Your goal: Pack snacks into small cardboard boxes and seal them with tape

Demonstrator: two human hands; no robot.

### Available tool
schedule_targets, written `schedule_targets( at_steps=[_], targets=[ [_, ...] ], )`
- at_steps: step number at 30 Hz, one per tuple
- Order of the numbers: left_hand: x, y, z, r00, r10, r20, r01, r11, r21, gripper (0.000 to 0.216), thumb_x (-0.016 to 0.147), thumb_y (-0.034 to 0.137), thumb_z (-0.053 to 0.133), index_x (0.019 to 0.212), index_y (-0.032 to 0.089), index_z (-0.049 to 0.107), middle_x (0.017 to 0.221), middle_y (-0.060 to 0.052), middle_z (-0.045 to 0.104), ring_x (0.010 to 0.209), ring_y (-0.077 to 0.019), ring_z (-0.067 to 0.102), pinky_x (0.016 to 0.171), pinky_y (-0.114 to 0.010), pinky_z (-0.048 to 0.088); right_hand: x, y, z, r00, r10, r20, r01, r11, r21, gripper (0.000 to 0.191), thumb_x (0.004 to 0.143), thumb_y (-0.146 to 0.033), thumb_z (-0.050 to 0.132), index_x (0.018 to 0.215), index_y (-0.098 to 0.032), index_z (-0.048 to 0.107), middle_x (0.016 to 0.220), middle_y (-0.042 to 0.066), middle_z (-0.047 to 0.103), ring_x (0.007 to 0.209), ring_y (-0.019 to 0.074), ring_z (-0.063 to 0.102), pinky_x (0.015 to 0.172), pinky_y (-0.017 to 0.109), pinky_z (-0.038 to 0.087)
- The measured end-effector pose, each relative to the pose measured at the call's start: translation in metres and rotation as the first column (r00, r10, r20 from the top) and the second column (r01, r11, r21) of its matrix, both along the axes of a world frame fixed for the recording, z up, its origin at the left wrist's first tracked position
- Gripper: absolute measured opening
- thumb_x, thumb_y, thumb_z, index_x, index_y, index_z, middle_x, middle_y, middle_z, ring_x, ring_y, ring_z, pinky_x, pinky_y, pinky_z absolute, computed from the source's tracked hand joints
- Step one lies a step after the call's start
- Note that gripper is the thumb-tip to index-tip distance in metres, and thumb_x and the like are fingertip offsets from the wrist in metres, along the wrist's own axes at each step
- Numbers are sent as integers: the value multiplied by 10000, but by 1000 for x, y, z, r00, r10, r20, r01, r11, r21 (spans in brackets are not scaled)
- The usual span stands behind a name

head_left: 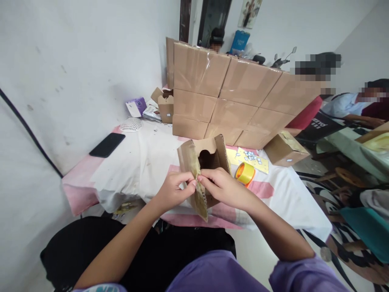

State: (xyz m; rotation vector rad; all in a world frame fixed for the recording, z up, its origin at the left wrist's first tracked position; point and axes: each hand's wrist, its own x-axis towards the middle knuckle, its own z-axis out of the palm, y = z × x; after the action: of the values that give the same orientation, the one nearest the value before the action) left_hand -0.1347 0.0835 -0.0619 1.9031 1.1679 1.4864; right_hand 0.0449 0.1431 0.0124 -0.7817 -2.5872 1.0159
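Observation:
A small cardboard box (224,151) stands on the table in front of me, its top flaps raised and its inside dark. Yellowish packing tape (200,199) covers the near-left flap. My left hand (179,187) pinches at the taped edge of that flap, thumb and forefinger together. Right beside it, my right hand (223,186) also pinches the tape there, its fingertips almost meeting the left ones. A roll of yellow tape (245,173) lies to the right of the box. Behind the roll is a yellow sheet (258,163) with several small white labels.
A wall of stacked cartons (237,107) rises behind the box. A closed carton (285,149) sits right. Left are a black phone (107,144), a white perforated object (131,124), a purple box (136,107) and an open small carton (165,107). Other people sit beyond.

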Motion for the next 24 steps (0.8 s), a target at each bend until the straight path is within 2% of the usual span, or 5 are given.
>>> schedule_targets(
  at_steps=[9, 14, 18, 21, 24],
  targets=[
    [4, -2, 2, 991, 41, 127, -42, 999, 6, 284, 852, 177, 556, 572, 181, 608, 489, 41, 601, 423, -64, 465, 471, -185, 369, 2, 0, -2, 994, -108, -20, 109, 994, 21, 347, 1004, -278, 444, 671, -186, 478, 616, -47, 453, 583, 96, 393, 576, 266, 268],
    [6, -2, -9, 963, 28, 267, -22, 999, -23, 327, 896, 205, 554, 571, 182, 572, 529, 20, 615, 494, -93, 541, 515, -206, 418, 2, 1, -2, 992, -123, -26, 124, 991, 50, 352, 1003, -290, 442, 664, -195, 432, 605, -50, 427, 580, 97, 385, 580, 272, 260],
    [6, -3, -16, 930, -44, 365, 27, 998, 51, 348, 957, 254, 557, 619, 180, 581, 577, -2, 632, 582, -126, 604, 592, -246, 476, 4, 4, -5, 982, -176, -66, 180, 982, 54, 386, 1005, -337, 450, 654, -208, 354, 600, -57, 373, 575, 95, 341, 568, 271, 249],
    [5, -4, -19, 925, -78, 371, 41, 993, 107, 345, 986, 266, 543, 657, 179, 594, 615, -21, 658, 622, -145, 634, 631, -278, 505, 4, 7, -8, 977, -194, -83, 197, 980, 27, 400, 1005, -353, 448, 650, -213, 330, 600, -61, 336, 570, 92, 313, 562, 270, 244],
    [2, -6, -21, 950, -49, 308, 2, 988, 153, 308, 1002, 262, 520, 722, 180, 618, 665, -37, 672, 689, -166, 656, 687, -310, 531, 1, 9, -11, 974, -204, -98, 204, 979, -14, 396, 1004, -367, 454, 655, -212, 348, 606, -59, 343, 576, 95, 329, 566, 268, 249]
  ],
)
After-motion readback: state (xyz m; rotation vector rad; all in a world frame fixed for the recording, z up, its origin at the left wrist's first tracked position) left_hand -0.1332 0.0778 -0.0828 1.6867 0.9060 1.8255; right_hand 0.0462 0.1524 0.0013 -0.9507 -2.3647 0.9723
